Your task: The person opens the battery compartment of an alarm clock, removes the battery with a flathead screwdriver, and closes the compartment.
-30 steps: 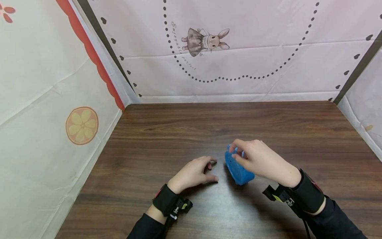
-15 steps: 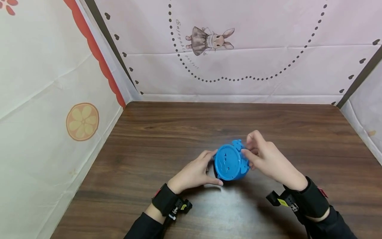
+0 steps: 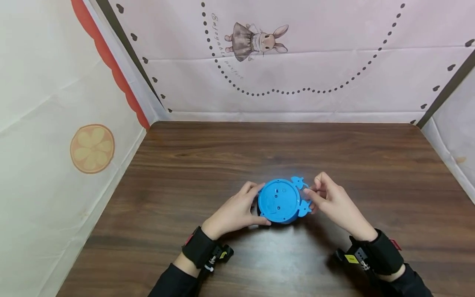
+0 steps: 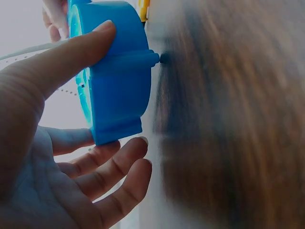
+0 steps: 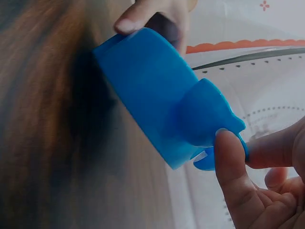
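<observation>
A round blue alarm clock is held with its back toward the head camera. Two small bell-like shapes and a thin loop at its top point to the right. My left hand grips the left rim, with the thumb on the clock's side wall and fingers on the opposite side. My right hand pinches the loop between thumb and finger; the right wrist view shows this beside one bell shape. The clock's front is hidden. It seems to hang just above the table.
The brown wooden table runs under both hands. A pale printed cloth wall stands at the back, with more cloth at left and right. A small yellow thing shows behind the clock in the left wrist view.
A second ago the clock stood tilted under the right hand, with the left hand apart. It has turned back-side up and shifted left, and the left hand has taken hold of its rim.
</observation>
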Demonstrator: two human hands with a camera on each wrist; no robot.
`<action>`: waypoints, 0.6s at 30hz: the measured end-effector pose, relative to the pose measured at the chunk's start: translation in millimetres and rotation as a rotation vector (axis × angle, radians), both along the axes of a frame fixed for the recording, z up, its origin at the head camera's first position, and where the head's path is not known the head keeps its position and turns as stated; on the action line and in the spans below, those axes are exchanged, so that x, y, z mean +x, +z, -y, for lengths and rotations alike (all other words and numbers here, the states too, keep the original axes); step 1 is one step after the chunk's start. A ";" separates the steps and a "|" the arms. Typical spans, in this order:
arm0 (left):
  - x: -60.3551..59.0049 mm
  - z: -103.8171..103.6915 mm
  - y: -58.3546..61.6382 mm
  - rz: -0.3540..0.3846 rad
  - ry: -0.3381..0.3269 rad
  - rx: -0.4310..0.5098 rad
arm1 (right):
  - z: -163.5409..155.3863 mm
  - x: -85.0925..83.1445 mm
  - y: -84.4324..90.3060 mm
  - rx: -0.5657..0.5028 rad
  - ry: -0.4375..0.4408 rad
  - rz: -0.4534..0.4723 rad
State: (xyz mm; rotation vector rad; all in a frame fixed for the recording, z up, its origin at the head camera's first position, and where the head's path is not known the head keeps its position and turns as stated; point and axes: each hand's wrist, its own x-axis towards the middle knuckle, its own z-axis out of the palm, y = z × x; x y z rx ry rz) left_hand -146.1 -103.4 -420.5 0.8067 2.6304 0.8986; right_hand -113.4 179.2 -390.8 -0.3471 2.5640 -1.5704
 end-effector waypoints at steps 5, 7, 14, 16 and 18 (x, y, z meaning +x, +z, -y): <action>-1.2 2.4 -0.6 0.032 -0.012 0.006 | -1.6 -2.4 -12.4 0.083 -0.017 0.033; -2.1 2.7 -1.1 0.048 -0.019 0.017 | -2.7 -3.3 -17.2 0.130 -0.013 0.032; -4.2 4.2 -5.2 0.081 -0.032 0.054 | -7.3 -6.4 -27.4 0.163 0.029 0.082; -4.7 4.0 -5.3 0.083 -0.035 0.057 | -8.5 -8.1 -27.7 0.151 0.039 0.096; -5.9 3.2 -5.2 0.087 -0.036 0.057 | -9.5 -9.5 -27.8 0.144 0.044 0.111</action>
